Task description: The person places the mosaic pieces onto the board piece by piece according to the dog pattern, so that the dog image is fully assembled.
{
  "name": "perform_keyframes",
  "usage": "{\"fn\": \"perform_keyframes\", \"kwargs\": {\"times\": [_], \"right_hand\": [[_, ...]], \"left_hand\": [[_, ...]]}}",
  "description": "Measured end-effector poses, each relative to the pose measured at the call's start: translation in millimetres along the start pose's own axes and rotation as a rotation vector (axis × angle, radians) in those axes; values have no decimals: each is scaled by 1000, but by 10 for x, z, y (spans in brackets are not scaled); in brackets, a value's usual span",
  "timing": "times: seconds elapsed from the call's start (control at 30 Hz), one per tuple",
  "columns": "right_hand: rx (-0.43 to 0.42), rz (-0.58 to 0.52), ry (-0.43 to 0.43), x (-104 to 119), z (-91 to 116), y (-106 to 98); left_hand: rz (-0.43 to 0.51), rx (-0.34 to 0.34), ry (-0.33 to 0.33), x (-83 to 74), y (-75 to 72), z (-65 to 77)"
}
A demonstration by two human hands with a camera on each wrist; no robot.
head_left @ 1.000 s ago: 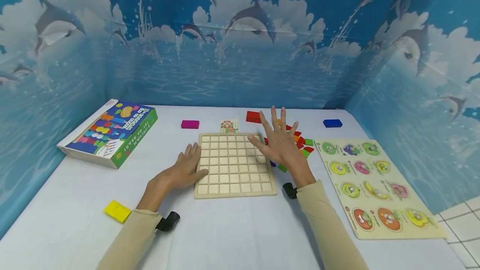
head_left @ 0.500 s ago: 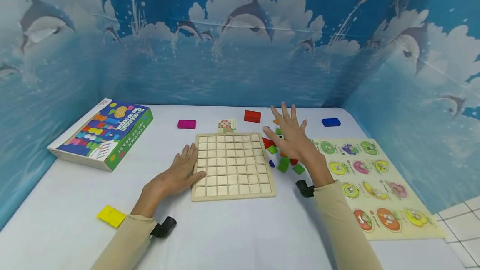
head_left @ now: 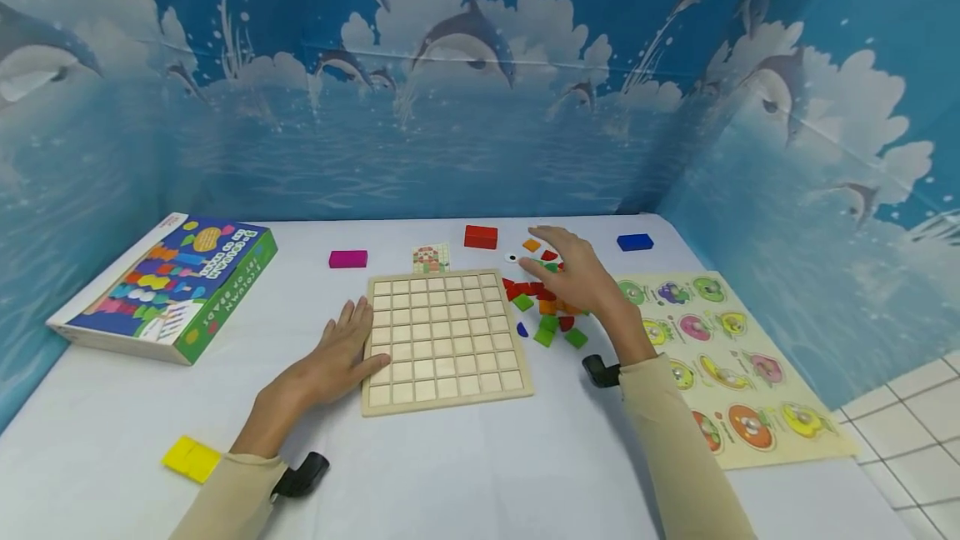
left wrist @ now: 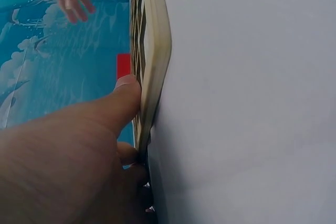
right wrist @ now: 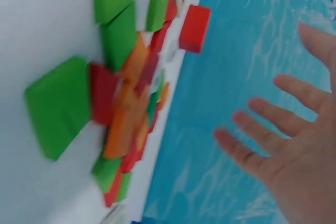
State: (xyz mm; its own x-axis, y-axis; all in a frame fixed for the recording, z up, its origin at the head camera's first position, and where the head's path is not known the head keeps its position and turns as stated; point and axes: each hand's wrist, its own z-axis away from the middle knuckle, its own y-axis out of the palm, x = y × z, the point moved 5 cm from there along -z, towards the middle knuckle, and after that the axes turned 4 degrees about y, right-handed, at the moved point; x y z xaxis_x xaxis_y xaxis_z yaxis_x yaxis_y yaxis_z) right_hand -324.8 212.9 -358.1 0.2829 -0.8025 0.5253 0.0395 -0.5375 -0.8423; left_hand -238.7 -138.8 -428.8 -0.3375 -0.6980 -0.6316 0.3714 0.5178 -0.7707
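Note:
A wooden grid board (head_left: 446, 340) lies flat on the white table. My left hand (head_left: 330, 365) rests along its left edge with fingers stretched out; in the left wrist view the thumb (left wrist: 126, 95) lies over the board's rim. Right of the board is a loose heap of flat pieces, including a green tile (head_left: 576, 337), an orange piece (right wrist: 118, 135) and red ones. Above the heap hovers my right hand (head_left: 573, 273), fingers extended and holding nothing. It covers part of the heap in the head view. A white disc with a black dot (head_left: 512, 257) lies near its fingertips.
Behind the board sit a picture card (head_left: 431, 257), a magenta block (head_left: 348, 259), a red block (head_left: 481, 237) and a blue block (head_left: 635, 242). A fruit puzzle board (head_left: 795, 448) lies right, a printed box (head_left: 161, 286) left, a yellow piece (head_left: 191, 459) front left.
My right hand has moved right, away from the board's edge, and its spread fingers have drawn closer together. More loose pieces show. The head view has turned right; the left hand stays at the board.

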Motion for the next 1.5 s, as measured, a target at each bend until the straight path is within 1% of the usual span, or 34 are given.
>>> {"fn": "perform_keyframes", "kwargs": {"times": [0.1, 0.17, 0.23, 0.37, 0.47, 0.53, 0.7, 0.9, 1.07, 1.13, 1.3, 1.5], "right_hand": [[-35, -43, -25, -85, -51, 39], [-35, -69, -50, -141, -94, 95], [-15, -80, -73, -186, -148, 168], [68, -103, -87, -217, -246, 287], [132, -99, -62, -212, -306, 331], [166, -77, -42, -213, -335, 345], [232, -30, 9, -226, -364, 349], [269, -32, 88, -275, -361, 353], [289, -50, 139, -306, -335, 368], [304, -51, 144, -307, -321, 371], [345, -22, 109, -340, -285, 324], [363, -7, 89, -412, -264, 283]], "left_hand": [[7, -4, 3, 29, -19, 30], [10, -14, 8, 49, -33, 46], [20, -25, 17, 55, -47, 60], [17, -24, 16, 50, -73, 77], [21, -15, 13, 37, -88, 77], [23, -16, 13, 35, -87, 72], [15, -18, 21, 43, -69, 43], [-6, -8, 14, -4, -60, 27], [8, -5, 5, -1, -46, 33], [21, -6, 7, 11, -37, 32], [31, -16, 18, 42, -4, 13], [12, -10, 6, 10, -4, 13]]}}
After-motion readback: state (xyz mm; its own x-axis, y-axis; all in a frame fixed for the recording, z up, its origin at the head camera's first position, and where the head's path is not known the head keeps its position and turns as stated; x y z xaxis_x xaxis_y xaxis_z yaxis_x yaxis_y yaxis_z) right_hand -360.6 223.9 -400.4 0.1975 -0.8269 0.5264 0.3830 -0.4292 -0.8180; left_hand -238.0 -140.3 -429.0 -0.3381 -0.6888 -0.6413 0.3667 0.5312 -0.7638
